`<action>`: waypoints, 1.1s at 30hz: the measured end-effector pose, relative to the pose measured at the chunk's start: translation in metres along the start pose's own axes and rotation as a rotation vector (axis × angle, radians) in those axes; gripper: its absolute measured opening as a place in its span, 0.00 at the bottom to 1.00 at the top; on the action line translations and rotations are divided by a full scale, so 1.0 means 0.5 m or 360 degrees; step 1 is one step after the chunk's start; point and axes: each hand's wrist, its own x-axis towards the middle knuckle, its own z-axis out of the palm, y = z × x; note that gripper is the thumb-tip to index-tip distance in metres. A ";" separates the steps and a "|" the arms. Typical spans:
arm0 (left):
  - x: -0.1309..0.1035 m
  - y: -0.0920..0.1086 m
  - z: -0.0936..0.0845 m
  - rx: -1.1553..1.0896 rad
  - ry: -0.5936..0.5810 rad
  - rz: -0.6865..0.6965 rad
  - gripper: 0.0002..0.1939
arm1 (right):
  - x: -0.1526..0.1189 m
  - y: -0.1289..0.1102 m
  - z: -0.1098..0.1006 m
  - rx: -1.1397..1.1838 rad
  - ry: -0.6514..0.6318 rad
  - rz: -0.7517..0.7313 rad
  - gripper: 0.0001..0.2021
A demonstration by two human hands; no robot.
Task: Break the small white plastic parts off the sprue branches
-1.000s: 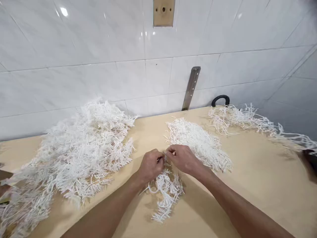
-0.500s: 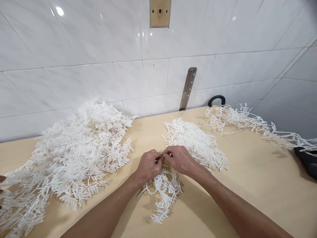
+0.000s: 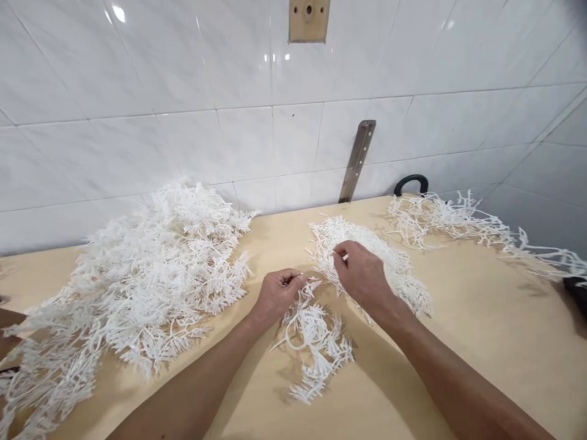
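Reference point for clock positions: the small white cluster of branching strands (image 3: 316, 348), on the tan, smooth-surfaced table (image 3: 481, 342); 12 o'clock faces the white tiled wall (image 3: 183, 140).

Left hand (image 3: 275, 296): between 10 and 11 o'clock. Thumb and forefinger pinch the upper end of the small cluster.

Right hand (image 3: 362, 272): 1 o'clock, apart from the left. Fingertips are drawn together; whether they grip a strand cannot be told.

Surroundings:
- Large heap of white, feathery branching strands (image 3: 156, 281): between 9 and 10 o'clock, filling the left of the table.
- Compact pile of short white strands (image 3: 403, 275): 1 o'clock, partly covered in view by the right hand and forearm.
- Long, sparse white branching strands (image 3: 458, 220): 2 o'clock, extending to the right edge of view.
- Curved black handle (image 3: 411, 179): 1 o'clock, behind the sparse strands.
- Grey perforated metal strip (image 3: 358, 162): between 12 and 1 o'clock, tilted, at the wall.
- Square beige wall plate (image 3: 308, 23): 12 o'clock.
- Black object (image 3: 578, 294): 3 o'clock, cut off by the edge of view; identity unclear.
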 end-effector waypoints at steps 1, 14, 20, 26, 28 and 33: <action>0.002 -0.001 -0.001 -0.0049 0.0016 -0.0036 0.18 | 0.004 0.012 -0.005 -0.0011 0.0059 0.0023 0.06; 0.005 0.006 -0.008 -0.0255 0.0076 -0.0188 0.20 | 0.007 -0.021 -0.054 0.0602 -0.0520 0.0285 0.15; 0.007 0.002 -0.008 -0.0267 0.0073 -0.0173 0.22 | -0.013 -0.056 -0.031 0.0957 -0.0871 0.0309 0.16; 0.008 0.000 -0.007 -0.0252 0.0057 -0.0134 0.23 | -0.019 -0.049 -0.013 0.1037 -0.0853 0.0360 0.14; 0.009 0.001 -0.008 -0.0274 0.0034 -0.0112 0.23 | -0.018 -0.047 -0.014 0.1077 -0.0862 0.0384 0.13; 0.012 0.000 -0.013 -0.0349 -0.0115 -0.0144 0.24 | -0.015 -0.049 -0.023 0.1168 -0.0933 0.0457 0.13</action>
